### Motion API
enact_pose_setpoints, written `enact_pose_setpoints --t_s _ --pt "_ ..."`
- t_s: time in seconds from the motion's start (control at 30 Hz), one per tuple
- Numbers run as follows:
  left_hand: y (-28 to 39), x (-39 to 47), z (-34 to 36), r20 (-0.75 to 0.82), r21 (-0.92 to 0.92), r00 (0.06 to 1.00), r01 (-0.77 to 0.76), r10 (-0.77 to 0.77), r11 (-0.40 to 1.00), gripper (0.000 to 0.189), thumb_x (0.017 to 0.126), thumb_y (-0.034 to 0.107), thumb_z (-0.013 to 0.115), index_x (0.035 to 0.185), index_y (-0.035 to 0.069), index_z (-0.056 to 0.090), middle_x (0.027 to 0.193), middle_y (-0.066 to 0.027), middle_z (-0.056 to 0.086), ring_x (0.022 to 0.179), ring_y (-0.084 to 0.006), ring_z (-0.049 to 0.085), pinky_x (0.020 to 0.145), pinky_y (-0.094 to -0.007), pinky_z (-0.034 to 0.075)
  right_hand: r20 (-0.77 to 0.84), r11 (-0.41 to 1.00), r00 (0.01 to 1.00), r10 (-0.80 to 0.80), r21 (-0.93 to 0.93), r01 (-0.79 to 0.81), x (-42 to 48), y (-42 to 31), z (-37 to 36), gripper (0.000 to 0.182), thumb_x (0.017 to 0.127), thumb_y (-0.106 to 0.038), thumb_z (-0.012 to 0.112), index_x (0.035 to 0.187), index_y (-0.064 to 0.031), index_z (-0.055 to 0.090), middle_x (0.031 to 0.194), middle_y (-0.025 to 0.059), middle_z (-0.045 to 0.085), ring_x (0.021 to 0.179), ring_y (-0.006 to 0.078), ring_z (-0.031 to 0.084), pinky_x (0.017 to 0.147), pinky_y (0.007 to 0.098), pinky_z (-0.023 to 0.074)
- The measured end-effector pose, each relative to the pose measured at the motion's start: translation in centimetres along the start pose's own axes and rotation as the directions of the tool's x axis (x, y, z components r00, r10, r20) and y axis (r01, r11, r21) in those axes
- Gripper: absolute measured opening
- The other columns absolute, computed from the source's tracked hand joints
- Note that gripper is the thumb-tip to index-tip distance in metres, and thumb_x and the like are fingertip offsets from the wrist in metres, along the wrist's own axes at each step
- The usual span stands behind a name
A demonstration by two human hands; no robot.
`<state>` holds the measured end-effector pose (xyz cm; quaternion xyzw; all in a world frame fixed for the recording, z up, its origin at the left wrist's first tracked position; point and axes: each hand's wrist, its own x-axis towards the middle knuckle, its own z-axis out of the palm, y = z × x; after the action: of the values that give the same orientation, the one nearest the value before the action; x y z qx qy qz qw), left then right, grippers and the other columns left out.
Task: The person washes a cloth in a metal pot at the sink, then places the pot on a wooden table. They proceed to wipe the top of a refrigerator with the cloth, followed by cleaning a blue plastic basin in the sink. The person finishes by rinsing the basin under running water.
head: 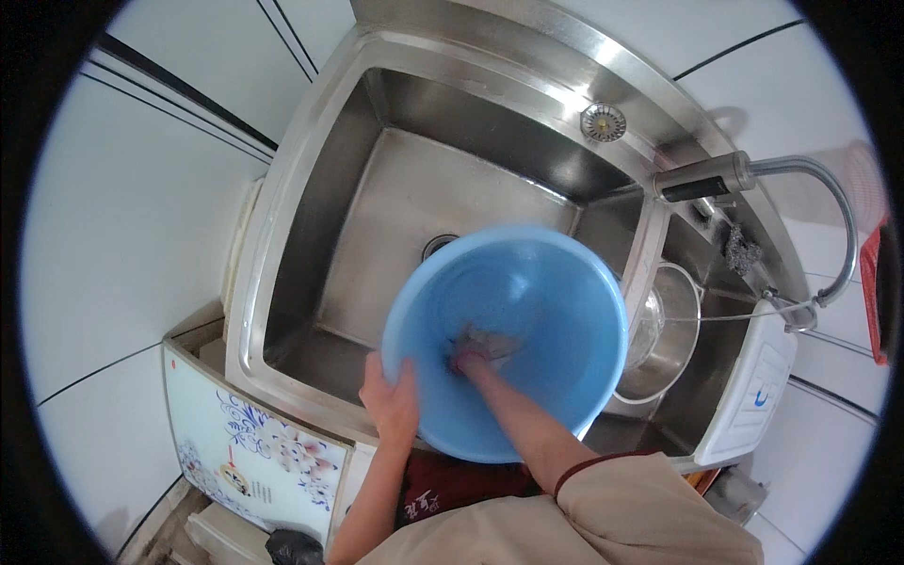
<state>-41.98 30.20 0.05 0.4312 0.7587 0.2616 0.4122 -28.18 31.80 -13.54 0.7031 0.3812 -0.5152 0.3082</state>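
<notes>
A large blue plastic basin [565,395] is tilted over the near part of a stainless steel sink [402,205]. My left hand [392,399] grips the basin's left rim, thumb inside and fingers outside. Down inside the basin is my right hand [474,353], blurred, against a crumpled light-coloured thing [503,346] that I cannot make out; whether the hand holds it does not show. To the right, water runs in a thin stream from the faucet [805,321] into a metal bowl [667,360] in the smaller sink basin.
A white plastic board [745,395] leans at the right end of the small sink basin. Steel wool [741,251] lies by the faucet base. A sink strainer [603,123] sits on the back ledge. A cabinet with a floral panel [254,445] stands at lower left.
</notes>
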Motion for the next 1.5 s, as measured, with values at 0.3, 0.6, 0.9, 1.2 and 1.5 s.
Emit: enact_pose_setpoints --t_s 0.3,0.6,0.9,1.2,1.5 --pt "-0.7 -0.2 0.2 0.023 -0.129 0.975 -0.218 0.223 0.967 0.023 0.095 0.021 0.052 0.093 -0.002 0.054 0.075 -0.0136 0.058 0.068 -0.0177 0.054 0.066 -0.0342 0.045 -0.595 -0.750 0.769 -0.234 0.613 0.247 -1.1 -0.9 -7.2 0.031 0.088 -0.028 0.057 0.110 -0.0066 0.055 0.104 0.0081 0.061 0.099 0.0232 0.057 0.088 0.0380 0.0467" --pt "1.2 1.7 -0.2 0.024 -0.086 0.970 -0.241 0.243 0.967 0.025 0.093 0.021 0.054 0.098 -0.003 0.056 0.082 -0.0208 0.062 0.072 -0.0304 0.059 0.068 -0.0412 0.046 0.404 0.549 0.582 -0.706 -0.207 0.810 -4.9 8.9 0.4 0.054 0.089 -0.037 0.054 0.136 -0.0118 0.046 0.126 0.0173 0.057 0.115 0.0331 0.055 0.099 0.0396 0.0409" --pt "0.2 1.7 1.2 -0.008 -0.170 0.959 -0.279 0.282 0.945 0.022 0.088 0.017 0.059 0.098 -0.002 0.056 0.084 -0.0168 0.063 0.075 -0.0284 0.061 0.074 -0.0409 0.047 -0.609 0.917 0.693 -0.385 -0.340 0.210 -9.2 16.3 -12.2 0.033 0.080 -0.030 0.062 0.108 -0.0151 0.070 0.113 0.0141 0.063 0.115 0.0300 0.054 0.103 0.0536 0.0345" --pt "-1.1 1.6 2.2 -0.013 -0.356 0.964 -0.251 0.264 0.900 0.020 0.089 0.011 0.062 0.103 -0.002 0.057 0.094 -0.0093 0.062 0.081 -0.0174 0.057 0.074 -0.0326 0.048 -0.431 0.443 0.680 -0.594 0.530 0.723 -20.3 12.2 2.6 0.038 0.088 -0.036 0.058 0.110 -0.0057 0.065 0.105 0.0078 0.067 0.093 0.0191 0.063 0.078 0.0318 0.0491" --pt "4.9 -5.7 4.0 -0.225 0.510 0.479 -0.684 0.849 0.521 0.048 0.088 0.024 0.065 0.122 -0.005 0.049 0.110 -0.0194 0.059 0.095 -0.0331 0.058 0.085 -0.0450 0.046 -0.587 -0.726 0.755 -0.293 0.650 0.224 -21.9 33.8 2.0 0.045 0.088 -0.022 0.058 0.126 0.0009 0.050 0.121 0.0154 0.059 0.110 0.0266 0.059 0.097 0.0405 0.0465"
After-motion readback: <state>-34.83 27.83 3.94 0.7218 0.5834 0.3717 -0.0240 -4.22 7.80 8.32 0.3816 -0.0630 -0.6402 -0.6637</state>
